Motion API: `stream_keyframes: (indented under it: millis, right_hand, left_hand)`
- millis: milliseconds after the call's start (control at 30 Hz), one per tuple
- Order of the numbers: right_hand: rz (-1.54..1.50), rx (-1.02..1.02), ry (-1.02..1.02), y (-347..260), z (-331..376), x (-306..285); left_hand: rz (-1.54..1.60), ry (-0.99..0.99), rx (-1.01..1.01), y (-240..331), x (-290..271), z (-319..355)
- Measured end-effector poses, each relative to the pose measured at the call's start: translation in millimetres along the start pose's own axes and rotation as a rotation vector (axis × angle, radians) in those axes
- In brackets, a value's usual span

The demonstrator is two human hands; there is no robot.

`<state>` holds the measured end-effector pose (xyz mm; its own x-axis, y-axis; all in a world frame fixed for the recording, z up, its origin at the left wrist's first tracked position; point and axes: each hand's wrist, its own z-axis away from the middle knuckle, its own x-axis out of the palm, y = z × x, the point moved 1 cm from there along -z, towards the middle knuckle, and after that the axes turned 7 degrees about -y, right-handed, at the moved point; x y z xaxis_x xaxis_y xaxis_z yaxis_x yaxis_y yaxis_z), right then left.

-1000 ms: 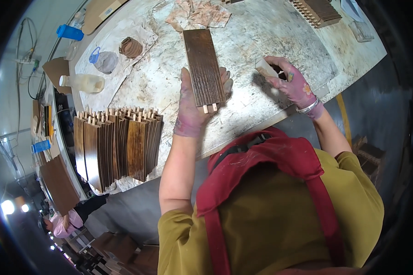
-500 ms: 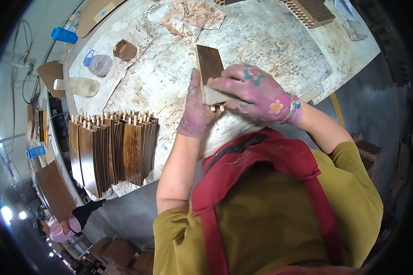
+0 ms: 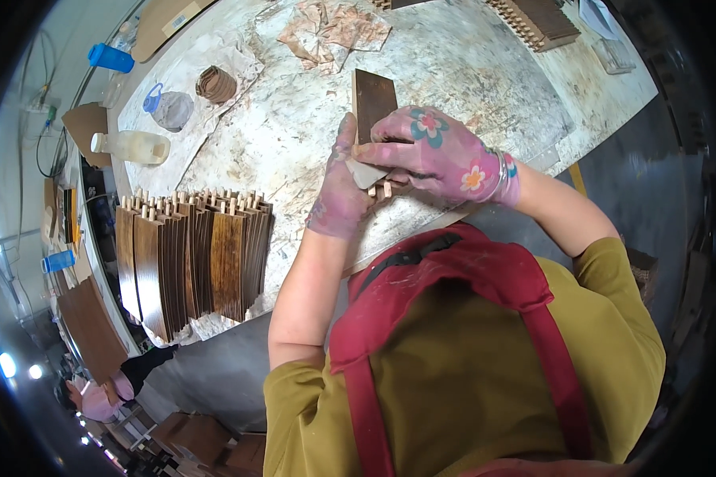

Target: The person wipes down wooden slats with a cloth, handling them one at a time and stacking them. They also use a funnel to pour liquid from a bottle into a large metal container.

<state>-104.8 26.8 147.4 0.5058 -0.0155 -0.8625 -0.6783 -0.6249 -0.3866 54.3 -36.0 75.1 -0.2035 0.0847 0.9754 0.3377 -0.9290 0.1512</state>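
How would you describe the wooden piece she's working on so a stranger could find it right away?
Start at the big stained worktable and look at its near edge, straight in front of the person in the red apron. There, a dark brown wooden slat lies between two flowered gloves, the left hand and right hand. Unlike the stack of slats standing to the left, it lies alone and flat.

Workshop, stained workbench [image 3: 485, 71], stacked wood slats [image 3: 191, 254]

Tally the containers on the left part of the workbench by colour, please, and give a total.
Blue-capped clear jar: 1
Pale translucent bottle lying on its side: 1
Blue container at the far edge: 1
Total: 3
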Motion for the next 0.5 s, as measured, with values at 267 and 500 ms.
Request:
stream_keyframes:
  millis: [267,500]
  right_hand:
    - [0.156,-0.079,-0.222,4.1,30.2,-26.8]
    - [-0.294,0.393,0.12,29.4,49.1,-44.4]
  left_hand:
    - [-0.165,0.104,0.163,1.6,25.8,14.8]
    - [-0.401,0.155,0.202,-0.5,38.2,22.5]
